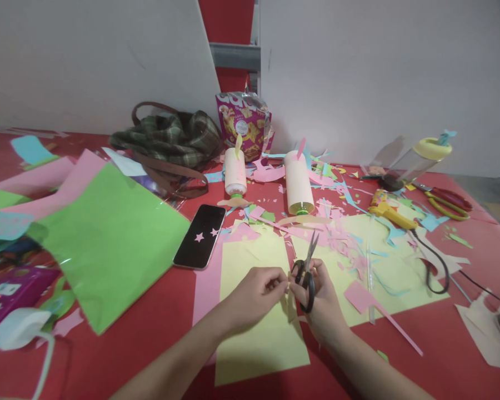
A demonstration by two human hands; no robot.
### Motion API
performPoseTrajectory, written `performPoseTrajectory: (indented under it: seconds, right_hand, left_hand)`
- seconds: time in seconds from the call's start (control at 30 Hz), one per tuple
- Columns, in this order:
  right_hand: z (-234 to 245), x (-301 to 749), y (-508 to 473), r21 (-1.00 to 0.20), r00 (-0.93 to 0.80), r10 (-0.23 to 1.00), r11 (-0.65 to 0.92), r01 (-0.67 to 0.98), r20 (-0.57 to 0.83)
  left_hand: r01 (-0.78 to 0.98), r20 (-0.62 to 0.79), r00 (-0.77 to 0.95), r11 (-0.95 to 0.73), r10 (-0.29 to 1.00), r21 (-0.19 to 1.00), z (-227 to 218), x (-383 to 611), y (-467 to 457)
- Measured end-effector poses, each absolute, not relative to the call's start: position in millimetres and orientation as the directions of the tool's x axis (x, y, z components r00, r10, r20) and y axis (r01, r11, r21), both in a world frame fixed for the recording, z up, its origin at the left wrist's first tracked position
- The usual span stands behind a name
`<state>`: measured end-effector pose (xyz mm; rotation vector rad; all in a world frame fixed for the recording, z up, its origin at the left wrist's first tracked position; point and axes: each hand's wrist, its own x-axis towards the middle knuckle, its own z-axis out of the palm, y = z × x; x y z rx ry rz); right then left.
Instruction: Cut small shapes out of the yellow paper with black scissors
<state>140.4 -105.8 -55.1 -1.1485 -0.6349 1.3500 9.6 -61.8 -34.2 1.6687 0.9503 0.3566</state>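
My right hand (323, 300) is closed around the black handles of a pair of scissors (310, 258), whose blades point up and away from me. Beside it, my left hand (258, 289) is closed in a pinch, its fingertips meeting those of the right hand. A small pale bit seems to show between the fingertips, but I cannot make out what it is. Under both hands lies yellow paper (258, 344), partly over a pink sheet (204, 294). To the left, a black phone (200, 236) carries small pink paper stars (199, 238).
Two paper-wrapped cylinders (299, 180) stand ahead, among many paper scraps. Green paper (120, 239) covers the left side, near a purple device (20, 294). A yellow glue gun (394, 215) with a black cord, pliers (448, 201) and a tilted clear bottle (419, 161) lie right. A snack bag (245, 125) stands behind.
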Motion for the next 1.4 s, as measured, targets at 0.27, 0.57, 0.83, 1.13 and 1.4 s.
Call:
performPoseTrajectory:
  seconds: [0.27,0.57,0.83,1.13,1.4]
  right_hand:
    - [-59,136,-110,-0.804,-0.140,0.960,-0.281,-0.524,-0.244]
    - [-60,136,-114,-0.803,-0.269,0.937,-0.333,-0.494,-0.223]
    - [-57,145,-110,-0.845,-0.321,0.917,-0.359,-0.397,-0.238]
    - [-56,149,-108,-0.867,-0.360,0.905,-0.355,-0.350,-0.226]
    - [-56,150,-107,-0.880,-0.355,0.905,-0.353,-0.319,-0.234]
  left_hand:
    - [0.315,-0.139,0.510,-0.034,0.849,0.948,-30,4,-52]
    - [0.312,-0.103,0.492,-0.065,0.864,0.948,-27,0,-49]
    - [0.316,-0.090,0.526,-0.095,0.846,0.944,-27,-4,-47]
    - [0.319,-0.108,0.537,-0.083,0.836,0.944,-27,-5,-46]
    - [0.325,-0.112,0.531,-0.079,0.840,0.942,-26,-6,-46]
